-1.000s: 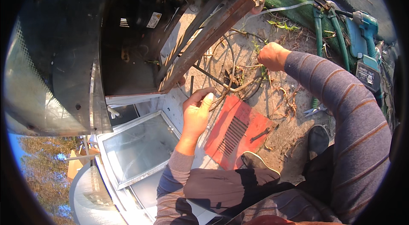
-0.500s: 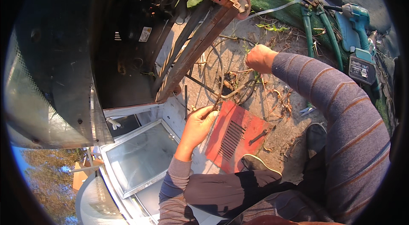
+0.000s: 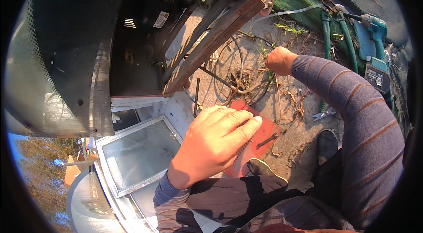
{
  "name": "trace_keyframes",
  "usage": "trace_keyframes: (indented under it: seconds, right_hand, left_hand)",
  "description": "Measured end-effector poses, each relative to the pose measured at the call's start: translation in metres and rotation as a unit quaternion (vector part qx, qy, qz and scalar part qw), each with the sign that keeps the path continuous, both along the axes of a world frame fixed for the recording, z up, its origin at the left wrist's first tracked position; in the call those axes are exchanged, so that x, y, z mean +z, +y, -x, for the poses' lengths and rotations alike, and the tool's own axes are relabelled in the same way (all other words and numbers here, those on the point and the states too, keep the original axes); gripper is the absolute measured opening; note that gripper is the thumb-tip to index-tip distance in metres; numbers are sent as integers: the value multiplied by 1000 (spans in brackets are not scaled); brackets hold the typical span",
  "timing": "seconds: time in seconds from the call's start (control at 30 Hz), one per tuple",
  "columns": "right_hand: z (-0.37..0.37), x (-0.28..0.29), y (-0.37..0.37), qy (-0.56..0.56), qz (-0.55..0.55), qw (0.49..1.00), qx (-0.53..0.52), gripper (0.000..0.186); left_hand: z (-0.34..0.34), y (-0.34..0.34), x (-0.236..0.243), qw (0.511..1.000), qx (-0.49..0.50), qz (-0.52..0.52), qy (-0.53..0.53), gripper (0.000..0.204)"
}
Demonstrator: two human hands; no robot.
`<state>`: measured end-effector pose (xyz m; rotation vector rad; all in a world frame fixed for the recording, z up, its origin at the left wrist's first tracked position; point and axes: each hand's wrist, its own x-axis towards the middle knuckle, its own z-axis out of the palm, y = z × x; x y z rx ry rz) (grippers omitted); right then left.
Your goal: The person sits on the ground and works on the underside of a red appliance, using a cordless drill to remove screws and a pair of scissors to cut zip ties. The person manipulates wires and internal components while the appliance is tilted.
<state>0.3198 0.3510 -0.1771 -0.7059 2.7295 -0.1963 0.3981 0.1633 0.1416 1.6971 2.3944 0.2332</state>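
My left hand (image 3: pixel 216 138) is raised, back upward, above a red slotted metal panel (image 3: pixel 265 128) on the ground. Its fingers look loosely bent with the thumb out, and I see nothing in them; the fingertips are partly hidden. Further off, my right hand (image 3: pixel 280 61) is closed in a fist beside some green weeds; whatever it grips is hidden. Left of that fist, a dark cable (image 3: pixel 241 63) loops over the ground among dry stems. A dark spanner (image 3: pixel 267 140) lies on the panel.
A tipped dark cabinet (image 3: pixel 136 72) with a red frame and a caster wheel (image 3: pixel 265 2) stands at upper left. Below it is a white-framed glass panel (image 3: pixel 141 156). Bolt cutters (image 3: pixel 327 34), a teal cordless power tool (image 3: pixel 376 34) and snips (image 3: pixel 324 113) lie at right.
My left hand has let go of the cable and risen, now covering much of the red panel. My right hand stays closed near the weeds. The whole view has shifted slightly.
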Motion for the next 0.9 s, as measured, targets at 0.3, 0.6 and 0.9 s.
trace_keyframes:
  seconds: [0.3, 0.6, 0.9]
  right_hand:
    - [-7, 18, -17, 22, -39, 998, 33, 13]
    - [-10, 16, -40, 50, -58, 995, 67, 13]
    - [-15, 14, -36, 49, -53, 996, 58, 13]
  left_hand:
    - [-40, 17, 50, 989, -114, -70, 64, 30]
    - [-70, -2, 53, 984, -125, -101, 76, 31]
    - [-25, -82, -20, 992, -26, 71, -98, 35]
